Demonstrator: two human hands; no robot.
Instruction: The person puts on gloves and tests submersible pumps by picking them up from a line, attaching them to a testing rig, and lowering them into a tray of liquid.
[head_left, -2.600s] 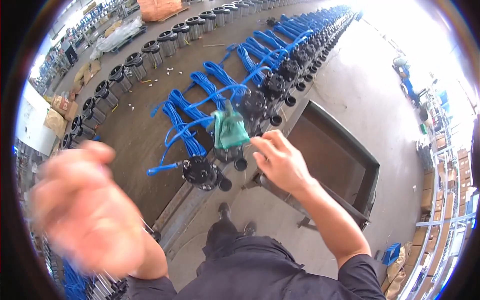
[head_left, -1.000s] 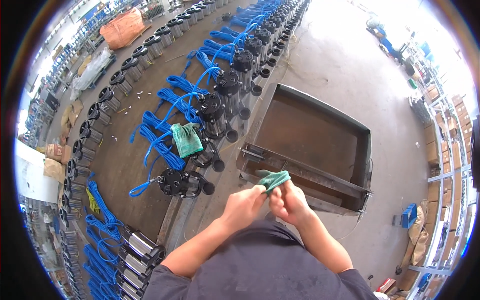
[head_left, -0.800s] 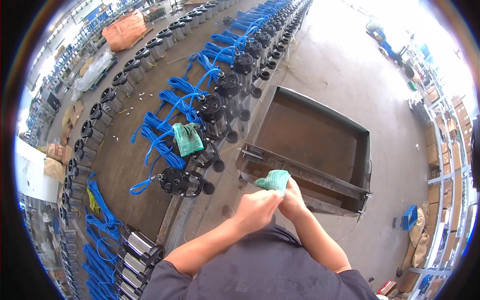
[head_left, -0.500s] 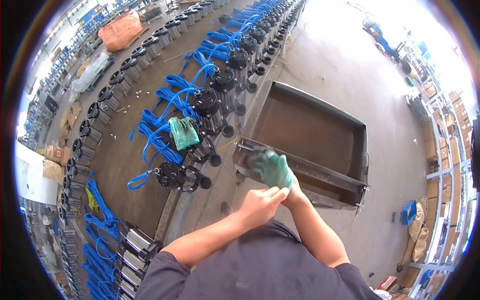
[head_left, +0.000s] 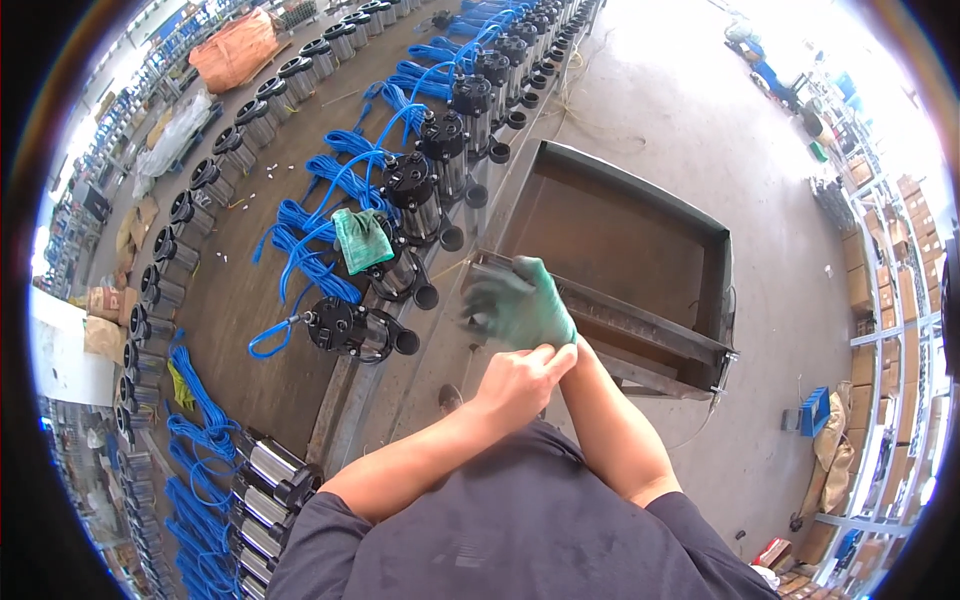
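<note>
My bare left hand (head_left: 515,385) pinches the cuff of a green work glove (head_left: 548,318) at my right wrist. The glove covers my right hand (head_left: 515,300), whose fingers are stretched out toward the left and slightly smeared by motion. Nothing shows in that palm. Another green glove (head_left: 362,241), folded and darkly stained, lies on top of a black-and-steel pump (head_left: 398,276) left of my hands. A nearer pump (head_left: 350,330) with a blue cable stands beside it, apart from both hands.
Beyond my right hand stands a rusty rectangular metal tank (head_left: 625,225) with a crossbar. A long row of pumps with coiled blue cables (head_left: 310,225) runs away along the left. Steel cylinders (head_left: 212,182) line the far side. Shelving with cartons (head_left: 890,350) stands at right.
My gloved right hand has turned and its fingers now reach farther left and lower. My left hand keeps its pinch at the cuff. The view has shifted slightly.
</note>
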